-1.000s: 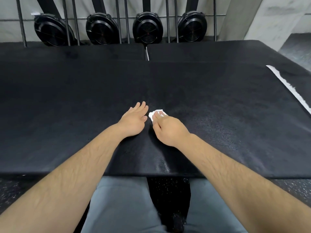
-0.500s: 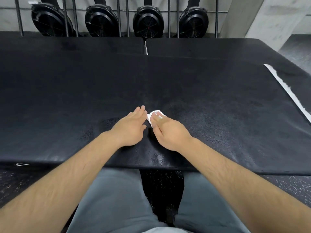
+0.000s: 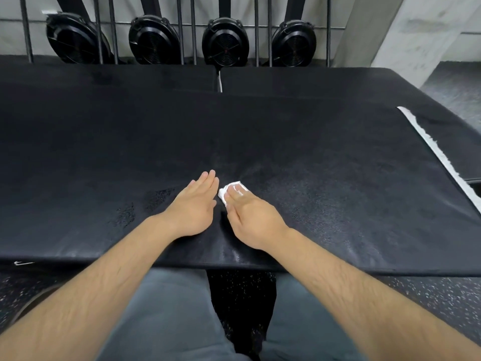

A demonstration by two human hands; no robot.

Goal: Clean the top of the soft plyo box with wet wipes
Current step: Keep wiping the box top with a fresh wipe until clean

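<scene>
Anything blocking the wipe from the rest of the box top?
Only on its left: the left hand lies flat on the box top close beside the wipe, which the fingers of the right hand press down. Ahead and rightward nothing visible lies on it, up to a white strip at the right edge.

The black plyo box [image 3: 312, 152] bears both hands near its front edge: the left hand [image 3: 194, 207] lies flat on its top, and just beside it the right hand [image 3: 253, 217] presses a crumpled white wipe [image 3: 223, 194] under straight fingers. Well to the right of the hands, a frayed white strip [image 3: 437, 152] runs along its side edge.
</scene>
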